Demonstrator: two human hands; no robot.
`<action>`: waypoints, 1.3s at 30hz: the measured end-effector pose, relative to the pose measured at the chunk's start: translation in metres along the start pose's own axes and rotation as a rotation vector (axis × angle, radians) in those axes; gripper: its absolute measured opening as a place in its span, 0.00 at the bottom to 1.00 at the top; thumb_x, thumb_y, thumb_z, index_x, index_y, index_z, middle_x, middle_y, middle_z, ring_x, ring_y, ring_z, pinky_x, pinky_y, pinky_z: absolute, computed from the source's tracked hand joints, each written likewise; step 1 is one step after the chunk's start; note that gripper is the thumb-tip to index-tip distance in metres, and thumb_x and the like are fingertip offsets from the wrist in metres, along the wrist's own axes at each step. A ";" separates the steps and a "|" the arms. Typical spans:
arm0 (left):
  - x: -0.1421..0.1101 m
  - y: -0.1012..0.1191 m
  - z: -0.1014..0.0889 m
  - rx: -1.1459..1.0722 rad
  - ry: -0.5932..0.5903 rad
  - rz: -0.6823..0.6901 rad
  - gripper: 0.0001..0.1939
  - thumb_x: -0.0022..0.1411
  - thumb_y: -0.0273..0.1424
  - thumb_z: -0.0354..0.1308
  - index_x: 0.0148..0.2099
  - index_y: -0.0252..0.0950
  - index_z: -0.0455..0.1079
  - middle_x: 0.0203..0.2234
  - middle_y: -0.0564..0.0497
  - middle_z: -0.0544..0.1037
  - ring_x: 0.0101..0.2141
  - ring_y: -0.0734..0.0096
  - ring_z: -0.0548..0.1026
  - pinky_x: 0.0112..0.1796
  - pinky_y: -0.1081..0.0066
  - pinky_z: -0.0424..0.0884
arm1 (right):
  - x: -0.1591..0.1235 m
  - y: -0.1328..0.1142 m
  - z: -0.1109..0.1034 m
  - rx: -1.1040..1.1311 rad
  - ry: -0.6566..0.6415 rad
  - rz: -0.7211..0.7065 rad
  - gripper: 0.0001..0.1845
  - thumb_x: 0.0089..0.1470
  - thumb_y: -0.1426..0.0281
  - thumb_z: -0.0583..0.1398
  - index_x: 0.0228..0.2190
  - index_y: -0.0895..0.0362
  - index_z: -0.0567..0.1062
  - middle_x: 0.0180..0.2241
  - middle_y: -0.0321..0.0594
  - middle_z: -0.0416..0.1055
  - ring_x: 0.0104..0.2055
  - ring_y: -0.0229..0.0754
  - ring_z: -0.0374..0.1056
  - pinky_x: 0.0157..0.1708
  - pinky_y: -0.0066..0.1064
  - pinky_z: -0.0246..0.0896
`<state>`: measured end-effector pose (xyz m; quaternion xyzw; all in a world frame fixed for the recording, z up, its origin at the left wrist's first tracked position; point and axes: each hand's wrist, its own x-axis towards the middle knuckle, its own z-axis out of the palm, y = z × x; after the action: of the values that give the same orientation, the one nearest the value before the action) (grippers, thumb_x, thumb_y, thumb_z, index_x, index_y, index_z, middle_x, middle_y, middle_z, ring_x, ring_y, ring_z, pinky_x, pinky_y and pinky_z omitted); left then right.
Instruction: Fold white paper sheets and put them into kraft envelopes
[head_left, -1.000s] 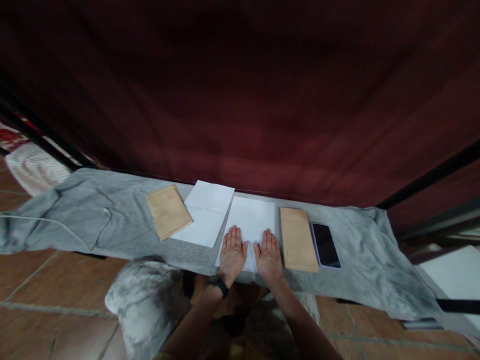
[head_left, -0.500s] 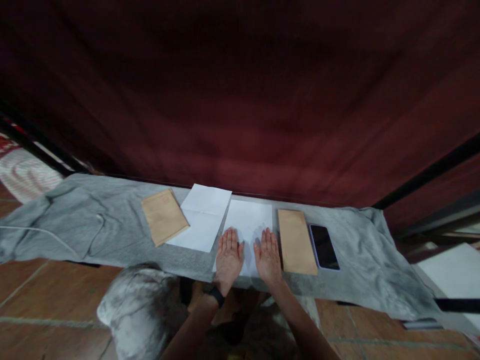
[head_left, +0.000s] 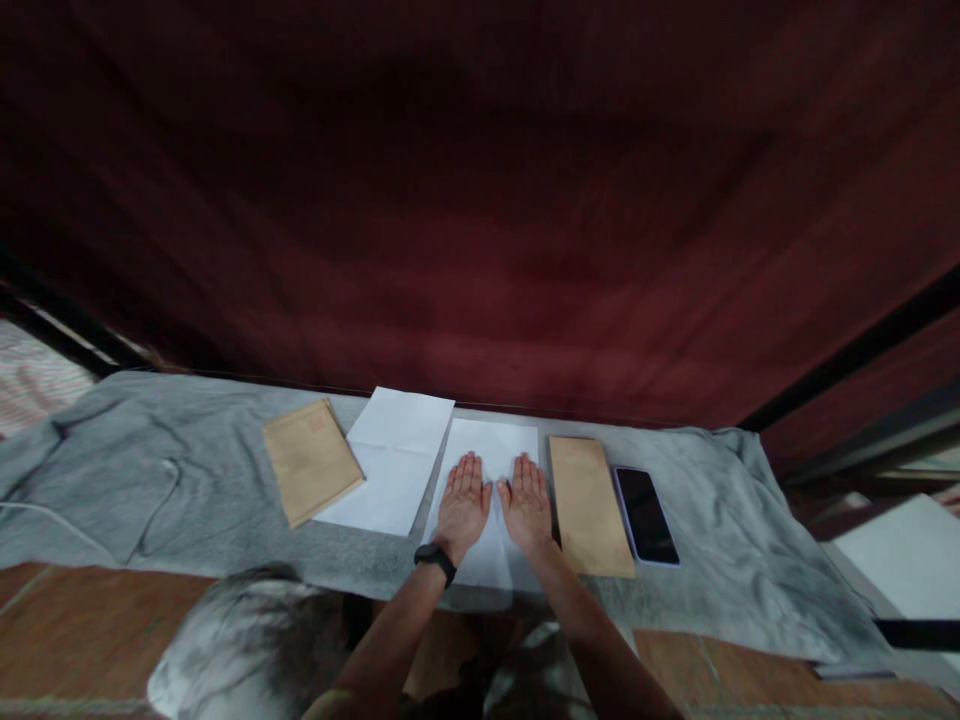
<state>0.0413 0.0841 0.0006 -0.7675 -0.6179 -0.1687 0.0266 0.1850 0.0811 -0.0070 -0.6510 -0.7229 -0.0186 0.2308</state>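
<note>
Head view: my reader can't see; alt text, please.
Left hand and right hand lie flat on a white sheet on grey cloth. To the left, a brown envelope overlaps a creased sheet; to the right are another envelope and a phone.

Nothing here reads out for you, neither word, number nor brand! The one sign that shows sits off to the left of your left fingers (head_left: 469, 472): a small reddish mark (head_left: 316, 423), stamp-like, at the far right corner of the left brown envelope (head_left: 309, 468), too small and blurred to make out. Under your fingertips, the white sheet (head_left: 491, 437) gives you no legible lettering. Just right of your right fingers (head_left: 526, 475), the right brown envelope (head_left: 589, 505) yields none either; past it, the phone (head_left: 648, 515) shows you a dark screen, nothing readable on it.
</note>
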 end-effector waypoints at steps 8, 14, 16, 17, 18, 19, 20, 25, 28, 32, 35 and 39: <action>-0.006 -0.008 0.003 -0.007 0.129 -0.170 0.30 0.71 0.35 0.39 0.70 0.24 0.50 0.65 0.34 0.61 0.67 0.53 0.55 0.62 0.51 0.58 | -0.006 0.004 0.005 -0.012 0.107 0.118 0.35 0.69 0.58 0.42 0.65 0.71 0.54 0.65 0.63 0.53 0.67 0.57 0.53 0.63 0.50 0.51; 0.019 0.000 -0.001 -0.025 0.122 -0.075 0.30 0.72 0.34 0.38 0.71 0.28 0.47 0.67 0.38 0.58 0.67 0.57 0.54 0.64 0.53 0.56 | 0.020 -0.006 -0.002 0.042 0.033 0.097 0.35 0.69 0.57 0.41 0.66 0.68 0.54 0.67 0.57 0.51 0.70 0.54 0.47 0.65 0.48 0.47; 0.036 0.003 -0.002 -0.032 0.058 -0.002 0.29 0.71 0.32 0.38 0.71 0.27 0.50 0.67 0.39 0.57 0.67 0.59 0.53 0.64 0.56 0.55 | 0.037 -0.010 -0.003 0.059 -0.034 0.046 0.33 0.69 0.59 0.40 0.66 0.66 0.53 0.68 0.54 0.50 0.70 0.50 0.46 0.66 0.46 0.44; 0.045 0.003 -0.002 -0.034 0.018 0.029 0.28 0.71 0.30 0.38 0.70 0.27 0.51 0.67 0.40 0.58 0.67 0.60 0.53 0.65 0.57 0.54 | 0.045 -0.011 -0.002 0.064 -0.065 0.016 0.32 0.69 0.61 0.40 0.66 0.66 0.54 0.68 0.53 0.50 0.70 0.48 0.46 0.67 0.45 0.43; 0.053 0.003 -0.001 -0.035 -0.021 0.054 0.28 0.70 0.28 0.38 0.70 0.27 0.53 0.67 0.41 0.58 0.67 0.60 0.53 0.65 0.57 0.54 | 0.053 -0.012 0.000 0.066 -0.092 -0.015 0.31 0.69 0.63 0.39 0.66 0.65 0.55 0.67 0.52 0.52 0.70 0.47 0.47 0.67 0.45 0.42; 0.060 0.003 0.000 -0.035 -0.059 0.072 0.28 0.70 0.27 0.38 0.69 0.28 0.54 0.67 0.42 0.59 0.67 0.60 0.54 0.64 0.56 0.54 | 0.060 -0.012 0.002 0.064 -0.111 -0.043 0.30 0.69 0.64 0.39 0.65 0.64 0.56 0.67 0.51 0.54 0.69 0.46 0.48 0.67 0.44 0.43; 0.065 0.001 0.002 -0.033 -0.090 0.083 0.28 0.70 0.27 0.38 0.69 0.30 0.56 0.67 0.43 0.60 0.67 0.59 0.54 0.64 0.55 0.55 | 0.065 -0.011 0.005 0.062 -0.124 -0.066 0.29 0.69 0.65 0.39 0.65 0.63 0.58 0.66 0.50 0.56 0.69 0.45 0.50 0.67 0.45 0.43; 0.078 -0.012 0.016 -0.013 -0.069 0.044 0.27 0.71 0.31 0.39 0.69 0.36 0.58 0.66 0.46 0.61 0.67 0.55 0.54 0.64 0.50 0.53 | 0.076 0.002 0.022 0.015 -0.066 -0.035 0.28 0.69 0.64 0.42 0.63 0.61 0.62 0.65 0.51 0.58 0.68 0.50 0.53 0.65 0.51 0.44; 0.078 -0.020 0.025 -0.019 0.013 -0.025 0.28 0.71 0.34 0.40 0.70 0.32 0.54 0.65 0.42 0.62 0.67 0.57 0.55 0.64 0.52 0.53 | 0.075 0.008 0.031 -0.006 0.017 -0.001 0.31 0.68 0.62 0.43 0.64 0.68 0.59 0.65 0.58 0.56 0.67 0.54 0.53 0.65 0.51 0.45; 0.077 -0.023 0.026 0.002 0.036 -0.124 0.30 0.71 0.35 0.39 0.69 0.25 0.53 0.66 0.37 0.60 0.67 0.56 0.55 0.64 0.54 0.53 | 0.071 0.010 0.038 -0.044 0.107 0.059 0.34 0.68 0.60 0.44 0.63 0.75 0.57 0.65 0.66 0.53 0.68 0.57 0.52 0.64 0.50 0.47; 0.074 -0.022 0.022 0.018 0.035 -0.185 0.30 0.72 0.35 0.38 0.68 0.20 0.55 0.66 0.34 0.59 0.67 0.55 0.55 0.65 0.56 0.51 | 0.068 0.010 0.039 -0.073 0.133 0.090 0.35 0.68 0.60 0.44 0.63 0.77 0.57 0.65 0.68 0.53 0.68 0.58 0.52 0.64 0.50 0.49; 0.075 -0.019 0.017 -0.006 0.047 -0.233 0.29 0.72 0.34 0.39 0.68 0.22 0.55 0.66 0.36 0.59 0.67 0.57 0.54 0.65 0.57 0.50 | 0.065 0.011 0.036 -0.079 0.133 0.126 0.35 0.68 0.60 0.44 0.63 0.76 0.56 0.65 0.67 0.52 0.68 0.58 0.51 0.64 0.50 0.49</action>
<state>0.0404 0.1630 0.0028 -0.6865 -0.7014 -0.1907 0.0190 0.1812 0.1555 -0.0186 -0.7011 -0.6623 -0.0756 0.2531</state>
